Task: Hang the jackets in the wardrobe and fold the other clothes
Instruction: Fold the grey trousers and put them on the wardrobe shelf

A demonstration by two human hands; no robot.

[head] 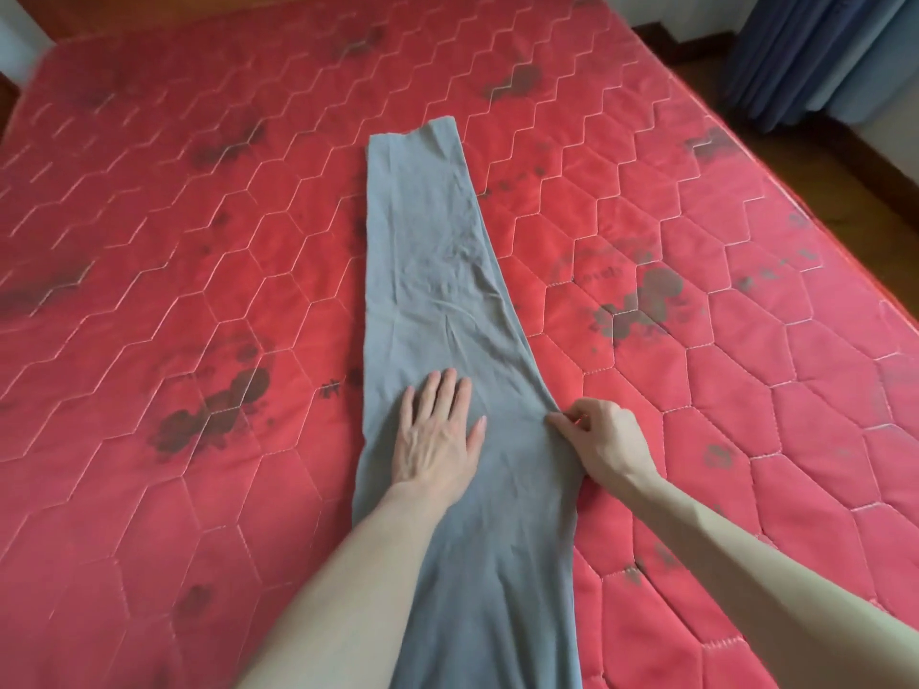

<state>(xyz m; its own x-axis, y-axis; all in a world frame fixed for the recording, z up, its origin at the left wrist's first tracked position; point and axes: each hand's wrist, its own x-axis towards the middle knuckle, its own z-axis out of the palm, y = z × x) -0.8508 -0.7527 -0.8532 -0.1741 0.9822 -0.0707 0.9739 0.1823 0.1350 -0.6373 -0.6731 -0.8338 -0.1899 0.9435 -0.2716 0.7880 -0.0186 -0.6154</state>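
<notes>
Grey trousers (437,271) lie lengthwise on the bed (174,290), unfolded crosswise: left hand (437,440) flat and spread, right hand (597,440) pinching their three-o'clock edge.

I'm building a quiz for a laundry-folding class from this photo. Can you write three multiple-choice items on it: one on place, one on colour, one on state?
1. Where does the grey garment lie?
A. On the red mattress
B. On the wooden floor
C. Over a chair

2. What colour are the curtains at the far right?
A. Yellow
B. Blue
C. White

3. What is the right hand doing?
A. Resting flat on the mattress
B. Pinching the garment's right edge
C. Raised clear of the bed

Answers: 1 A, the garment stretches lengthwise over the quilted red surface. 2 B, the folds by the wall are blue. 3 B, its fingertips close on the cloth edge, while the left hand presses flat on the garment.
</notes>
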